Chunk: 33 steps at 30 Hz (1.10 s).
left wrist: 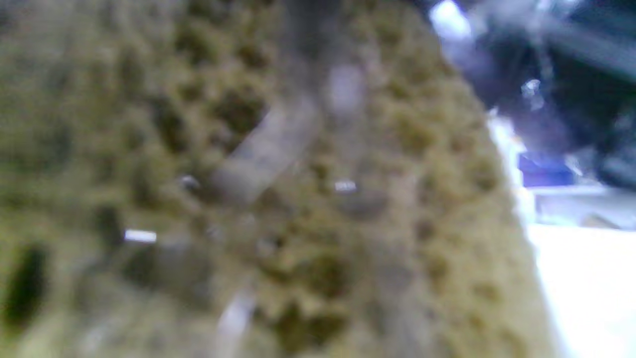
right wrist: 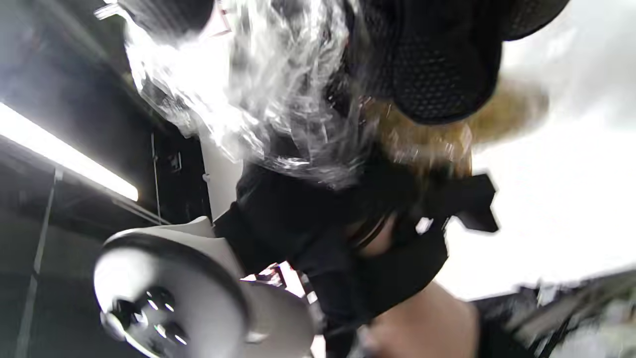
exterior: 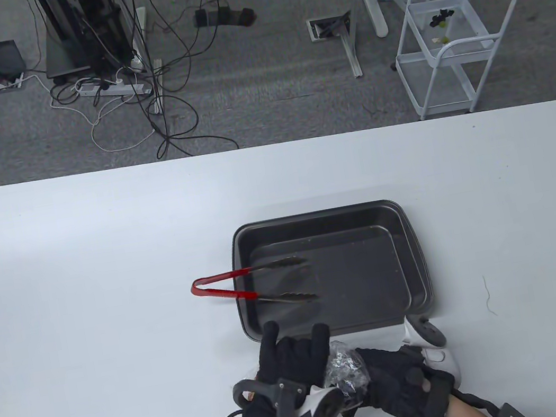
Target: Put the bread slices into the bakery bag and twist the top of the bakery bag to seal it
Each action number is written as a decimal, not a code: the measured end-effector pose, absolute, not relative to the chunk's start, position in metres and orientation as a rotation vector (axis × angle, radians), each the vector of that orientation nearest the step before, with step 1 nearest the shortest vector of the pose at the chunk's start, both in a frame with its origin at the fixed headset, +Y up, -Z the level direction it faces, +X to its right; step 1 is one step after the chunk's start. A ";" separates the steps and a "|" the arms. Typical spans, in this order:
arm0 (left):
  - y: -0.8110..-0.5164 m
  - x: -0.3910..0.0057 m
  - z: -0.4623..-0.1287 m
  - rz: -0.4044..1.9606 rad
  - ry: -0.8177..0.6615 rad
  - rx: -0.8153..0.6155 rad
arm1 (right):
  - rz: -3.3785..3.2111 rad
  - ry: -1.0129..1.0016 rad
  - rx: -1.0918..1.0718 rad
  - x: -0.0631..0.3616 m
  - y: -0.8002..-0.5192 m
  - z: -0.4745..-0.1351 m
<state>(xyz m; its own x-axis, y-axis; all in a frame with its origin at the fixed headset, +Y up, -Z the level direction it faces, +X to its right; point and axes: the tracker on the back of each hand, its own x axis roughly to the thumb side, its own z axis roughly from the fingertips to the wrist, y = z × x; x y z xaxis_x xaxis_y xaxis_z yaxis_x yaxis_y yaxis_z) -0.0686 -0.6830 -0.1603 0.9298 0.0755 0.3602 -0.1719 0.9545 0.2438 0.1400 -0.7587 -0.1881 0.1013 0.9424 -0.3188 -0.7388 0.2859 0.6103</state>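
Crinkled clear plastic bakery bag (exterior: 345, 369) gathered between both hands near table (exterior: 82, 286) edge, neck upright; left hand (exterior: 289, 365) and right hand (exterior: 399, 375) fingers curled round it, bread (left wrist: 248, 199) inside.

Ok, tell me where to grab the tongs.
Take the tongs by the red handle end, coming from the left. That end sticks out over the tray rim above bare table, while the metal tips lie inside the tray.
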 end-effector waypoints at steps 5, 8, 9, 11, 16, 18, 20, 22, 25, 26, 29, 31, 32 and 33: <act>-0.698 -0.117 -0.191 0.780 -0.374 -0.044 | 1.582 0.244 0.610 0.158 -0.702 -0.184; -0.720 -0.122 -0.209 1.189 -0.552 -0.391 | 2.085 0.011 1.020 0.145 -0.664 -0.167; -0.725 -0.119 -0.212 1.272 -0.628 -0.476 | 2.204 -0.008 1.113 0.141 -0.657 -0.163; -0.737 -0.109 -0.214 1.418 -0.779 -0.715 | 2.529 -0.142 1.334 0.129 -0.642 -0.154; -0.746 -0.080 -0.206 1.464 -0.917 -0.953 | 2.825 -1.024 1.904 0.098 -0.630 -0.129; -0.747 -0.070 -0.200 1.446 -0.957 -0.990 | 2.763 -1.378 2.113 0.088 -0.631 -0.121; -0.748 -0.061 -0.195 1.390 -0.975 -1.036 | 2.718 -1.493 2.321 0.079 -0.635 -0.118; -0.748 -0.052 -0.188 1.368 -0.998 -1.073 | 2.645 -1.548 2.405 0.078 -0.636 -0.115; -0.748 -0.043 -0.182 1.295 -1.014 -1.107 | 2.428 -1.501 2.551 0.077 -0.638 -0.108; -0.749 -0.042 -0.181 1.281 -1.008 -1.114 | 2.393 -1.468 2.568 0.077 -0.639 -0.105; -0.753 -0.040 -0.181 1.242 -0.978 -1.125 | 2.366 -1.448 2.695 0.073 -0.643 -0.095; -0.753 -0.039 -0.181 1.188 -0.948 -1.127 | 2.419 -1.392 2.728 0.069 -0.646 -0.094; -0.752 -0.040 -0.181 1.152 -0.935 -1.102 | 2.509 -1.270 2.687 0.067 -0.646 -0.095; -0.751 -0.042 -0.182 1.110 -0.915 -1.073 | 2.709 -1.003 2.516 0.064 -0.645 -0.101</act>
